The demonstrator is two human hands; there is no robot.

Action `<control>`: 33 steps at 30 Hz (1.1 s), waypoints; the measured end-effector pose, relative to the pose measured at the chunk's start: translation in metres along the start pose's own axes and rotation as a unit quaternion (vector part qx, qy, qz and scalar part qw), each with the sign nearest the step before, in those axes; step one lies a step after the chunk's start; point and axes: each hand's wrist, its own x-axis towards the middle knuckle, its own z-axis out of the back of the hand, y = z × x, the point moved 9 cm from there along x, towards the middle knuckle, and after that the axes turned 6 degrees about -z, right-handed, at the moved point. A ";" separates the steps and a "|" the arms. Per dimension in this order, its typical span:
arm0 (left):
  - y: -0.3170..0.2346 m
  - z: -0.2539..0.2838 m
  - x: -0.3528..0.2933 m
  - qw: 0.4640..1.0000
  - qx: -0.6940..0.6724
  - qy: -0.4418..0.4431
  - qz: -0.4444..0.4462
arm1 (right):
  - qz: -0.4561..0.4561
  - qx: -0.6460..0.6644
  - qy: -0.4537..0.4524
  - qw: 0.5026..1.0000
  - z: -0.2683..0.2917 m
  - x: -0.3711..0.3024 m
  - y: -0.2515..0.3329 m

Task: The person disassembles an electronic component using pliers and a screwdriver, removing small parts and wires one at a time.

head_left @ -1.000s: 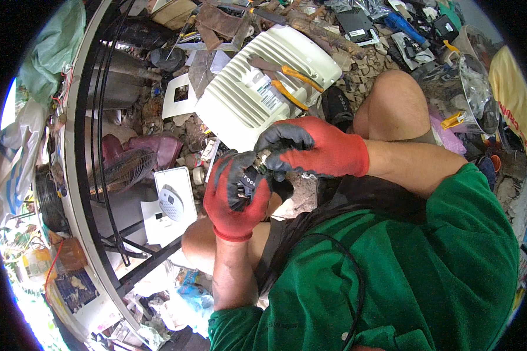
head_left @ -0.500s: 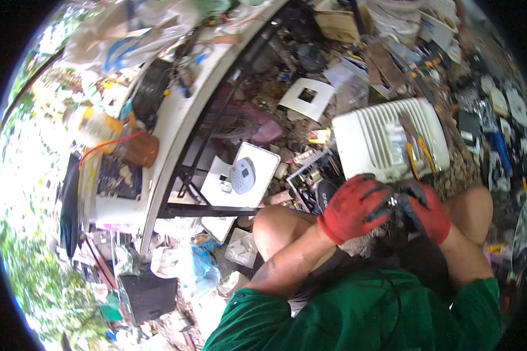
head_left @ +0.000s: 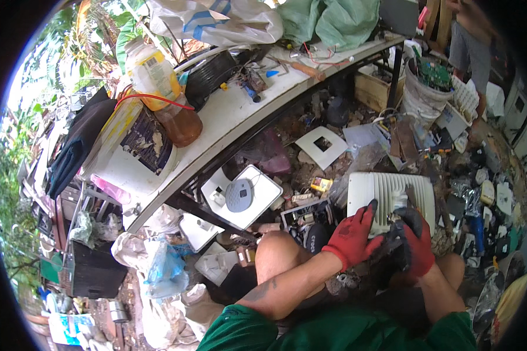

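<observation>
Both my hands wear red gloves with dark palms and fingertips. My left hand (head_left: pixel 355 238) has its fingers stretched and apart, just left of the other hand. My right hand (head_left: pixel 417 244) is closed round a small dark part (head_left: pixel 396 229) with a shiny bit near its top; its kind cannot be made out. Beyond my hands lies a white ribbed plastic casing (head_left: pixel 363 190). On it, a brownish tool end (head_left: pixel 413 194) shows, the rest hidden behind my right hand. Left of my hands sits an opened device (head_left: pixel 307 216) with exposed metal parts.
A long white table (head_left: pixel 228 111) crosses from left to far right, with a white bucket (head_left: pixel 140 158) and brown-filled jar (head_left: pixel 181 126) on it. White panels (head_left: pixel 257 181) lie beneath. Scrap covers the ground. At far right stands a person (head_left: pixel 471 35) by a bucket of circuit boards (head_left: pixel 427 88).
The view has swung, bringing more of the table and a person into sight. My left hand has opened and drawn away from the part, which stays in my right hand.
</observation>
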 end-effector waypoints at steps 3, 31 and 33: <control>0.013 -0.022 -0.003 0.979 0.075 0.184 0.045 | 0.189 -0.254 0.018 0.948 -0.049 0.034 0.058; 0.024 -0.060 -0.034 0.942 0.048 0.333 -0.003 | 0.374 -0.616 0.028 0.693 -0.389 0.195 0.237; 0.021 -0.054 -0.032 0.942 0.047 0.333 -0.010 | 0.411 -0.549 0.050 0.726 -0.362 0.172 0.259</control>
